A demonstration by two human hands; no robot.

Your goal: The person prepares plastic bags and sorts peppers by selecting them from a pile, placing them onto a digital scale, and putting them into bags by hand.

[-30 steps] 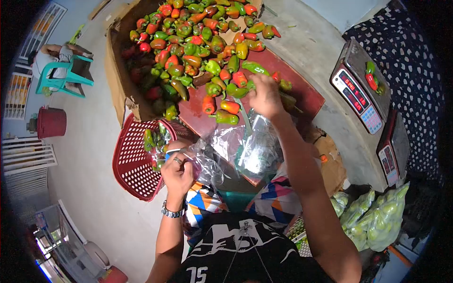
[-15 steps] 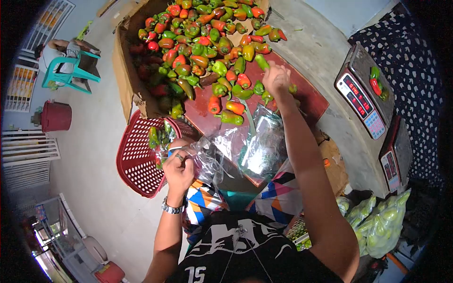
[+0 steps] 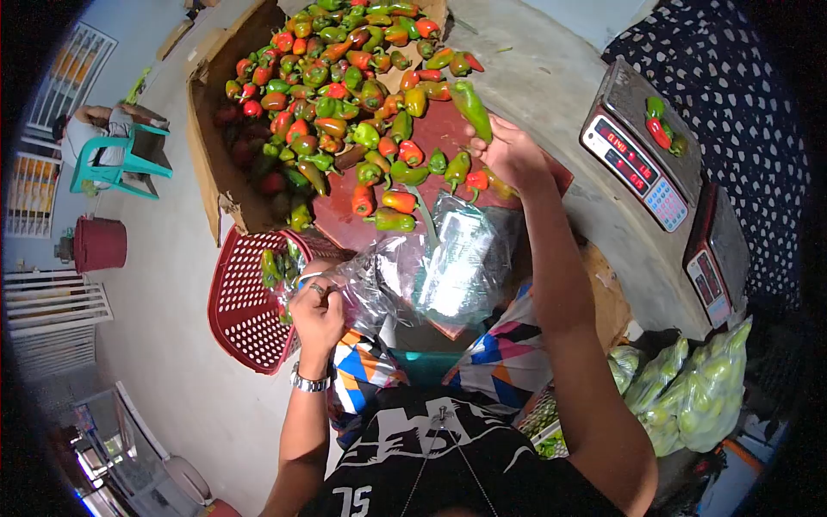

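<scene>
Being grasped by the fingertips of the right hand [image 3: 510, 155] is a long green pepper [image 3: 471, 110], tilted and seen against the far edge of a red board [image 3: 334, 213]. By the clenched fingers of the left hand [image 3: 317, 314], the crumpled edge of a clear plastic bag [image 3: 370, 280] is gripped beside the rim of a red basket [image 3: 245, 306], in which some plastic-wrapped peppers [image 3: 273, 269] are held. Whether anything lies within the gripped bag cannot be told. Next to it, a shiny sheet of folded plastic [image 3: 461, 263] is spread at the board's near end. Red, green and orange peppers [image 3: 332, 90] are heaped in an open cardboard box [image 3: 204, 142], with others scattered across the board. On the right, a few peppers [image 3: 662, 129] are borne by a lit scale [image 3: 622, 148], and a second scale [image 3: 719, 258] is placed just beside it.
</scene>
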